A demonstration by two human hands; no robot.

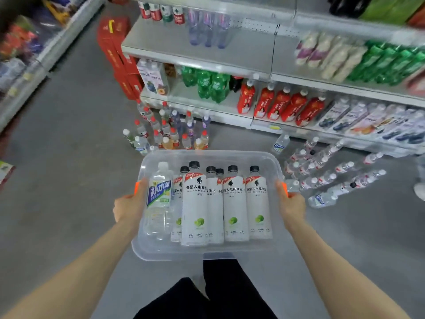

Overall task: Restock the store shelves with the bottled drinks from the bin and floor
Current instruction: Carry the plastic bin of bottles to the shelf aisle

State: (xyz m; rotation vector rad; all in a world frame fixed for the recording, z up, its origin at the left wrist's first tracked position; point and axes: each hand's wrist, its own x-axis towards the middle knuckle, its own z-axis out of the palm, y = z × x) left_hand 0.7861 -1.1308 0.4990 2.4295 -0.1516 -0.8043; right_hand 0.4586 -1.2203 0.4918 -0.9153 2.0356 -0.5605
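Note:
I carry a clear plastic bin [207,252] in front of me, above the floor. My left hand [126,207] grips its left side by an orange handle, and my right hand [292,207] grips the right side by the other orange handle. Inside lie several white-labelled, black-capped bottles [234,208] and one clear bottle with a blue and white label [158,199]. A cluster of small upright bottles [170,130] stands on the floor ahead. More clear bottles [326,171] lie and stand on the floor at right.
White store shelves [207,58] ahead hold green bottles [209,85], red bottles [282,105] and pale bottles. Red boxes [117,54] are stacked at the shelf's left end. Another shelf unit [30,63] lines the aisle's left side. Grey floor runs between them.

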